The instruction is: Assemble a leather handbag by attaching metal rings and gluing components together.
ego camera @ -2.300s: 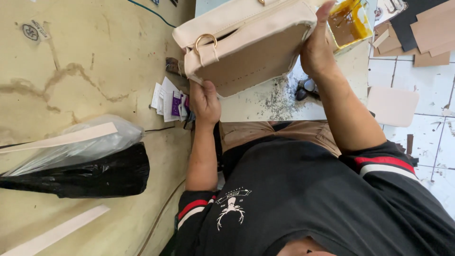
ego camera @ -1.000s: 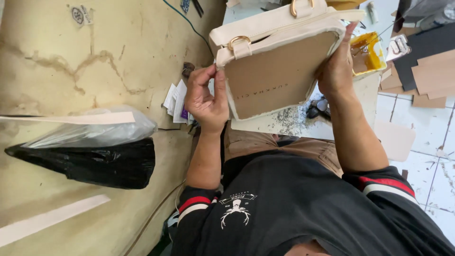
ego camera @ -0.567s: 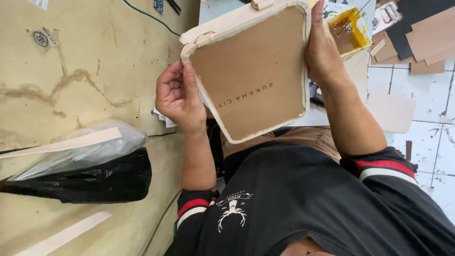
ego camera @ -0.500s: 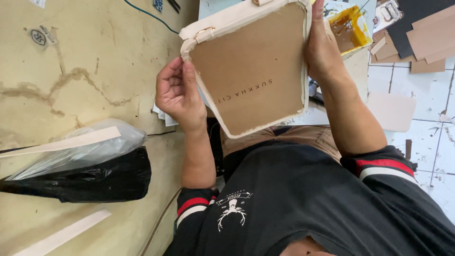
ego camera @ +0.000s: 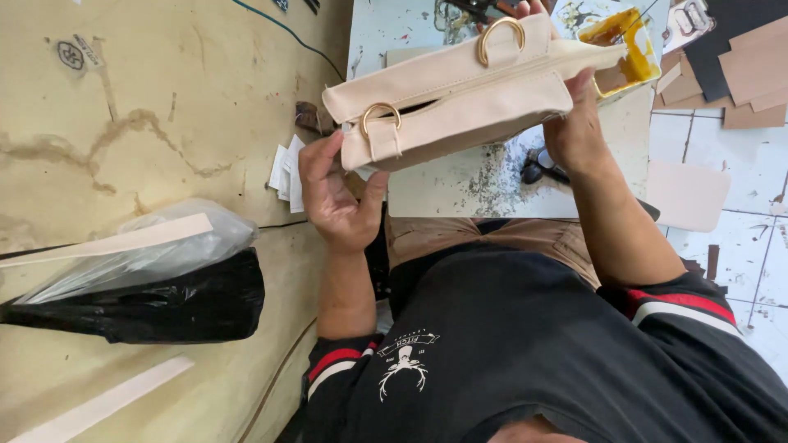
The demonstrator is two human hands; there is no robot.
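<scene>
Cream handbag [ego camera: 460,102] is held up in the air over the counter [ego camera: 460,184], top edge toward the camera, w/ both hands: left hand [ego camera: 338,197] closed around the lower end near one gold ring [ego camera: 380,115], right hand [ego camera: 574,123] clasping the far end, thumb side under the body. Second gold ring [ego camera: 501,37] sits near the upper edge. Risk as I judge it: grip is only at the two ends, so the bag could sag or slip; an open yellow tub of glue-like stuff [ego camera: 620,45] stands just beyond the right hand, and a swing of the bag could smear the pale surface. Counter is speckled w/ dried residue, also a staining risk if the bag is set down. Bag looks like smooth matte faux leather, boxy, stiff panels, stitched tabs at the rings; probably a zip along the top, hard to tell. Black plastic bag [ego camera: 156,308] lies well apart on the left.
</scene>
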